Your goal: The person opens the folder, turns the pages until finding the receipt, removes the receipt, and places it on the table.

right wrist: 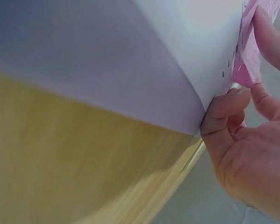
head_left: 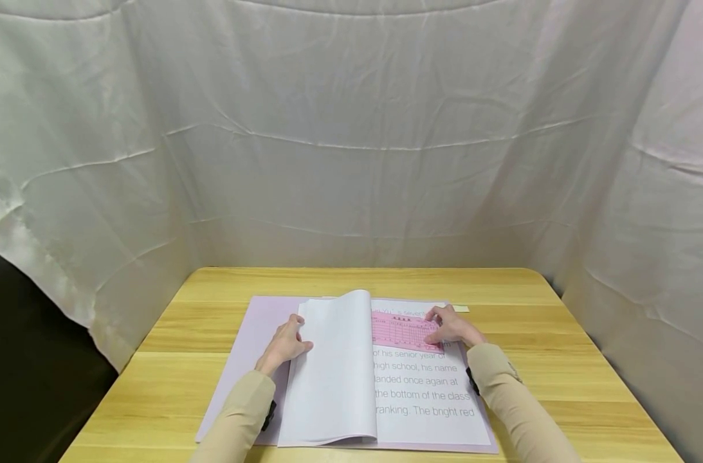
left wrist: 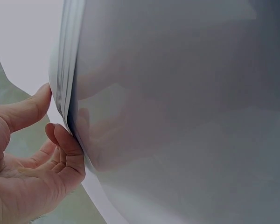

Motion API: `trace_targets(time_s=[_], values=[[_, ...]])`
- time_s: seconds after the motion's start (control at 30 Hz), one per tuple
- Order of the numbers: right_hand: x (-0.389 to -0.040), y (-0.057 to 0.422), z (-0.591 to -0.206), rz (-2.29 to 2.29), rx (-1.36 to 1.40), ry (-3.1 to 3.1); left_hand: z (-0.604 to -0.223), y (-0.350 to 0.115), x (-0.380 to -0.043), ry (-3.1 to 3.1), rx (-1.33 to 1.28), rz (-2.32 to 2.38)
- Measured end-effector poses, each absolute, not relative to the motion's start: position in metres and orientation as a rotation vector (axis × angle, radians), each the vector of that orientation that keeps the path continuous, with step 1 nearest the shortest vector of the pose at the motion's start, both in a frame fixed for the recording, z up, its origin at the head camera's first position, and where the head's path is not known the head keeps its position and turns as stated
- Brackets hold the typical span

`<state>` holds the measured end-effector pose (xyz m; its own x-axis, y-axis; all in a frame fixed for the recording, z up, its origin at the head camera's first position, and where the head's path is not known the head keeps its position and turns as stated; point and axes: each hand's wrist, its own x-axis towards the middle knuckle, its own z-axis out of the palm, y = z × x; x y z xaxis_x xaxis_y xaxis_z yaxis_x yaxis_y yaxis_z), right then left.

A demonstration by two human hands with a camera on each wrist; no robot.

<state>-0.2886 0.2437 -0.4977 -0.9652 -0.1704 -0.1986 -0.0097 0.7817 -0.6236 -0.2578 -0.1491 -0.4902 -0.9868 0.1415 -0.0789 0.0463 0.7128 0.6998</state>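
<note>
A large-print book (head_left: pixel 423 399) lies open on the table, with text on its right page and a blank white left side that bulges near the fold. My left hand (head_left: pixel 284 345) holds the outer edge of the left pages; in the left wrist view the thumb (left wrist: pixel 35 107) is on one side of the page stack (left wrist: pixel 67 60) and curled fingers are on the other. A pink slip with a printed grid (head_left: pixel 400 329) lies across the upper right page, its left end reaching the fold. My right hand (head_left: pixel 451 325) pinches its right end between thumb and fingers.
The book rests on a lilac cover (head_left: pixel 244 360) that shows beyond its pages. A small pale strip (head_left: pixel 460 308) sits by the cover's upper right corner. Wood-grain table (head_left: pixel 559 360) surrounds it, with grey curtains (head_left: pixel 351 193) behind and at the sides.
</note>
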Motion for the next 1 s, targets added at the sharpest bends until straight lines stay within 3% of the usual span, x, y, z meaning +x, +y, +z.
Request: trace_targets(time_s=[0.37, 1.0], values=[[-0.285, 0.242, -0.494, -0.94, -0.106, 2.732, -0.492, -0.149, -0.259, 2.792, 0.142, 1.141], [-0.28, 0.259, -0.49, -1.405, 0.109, 2.468, -0.493, -0.15, -0.261, 2.781, 0.13, 1.175]])
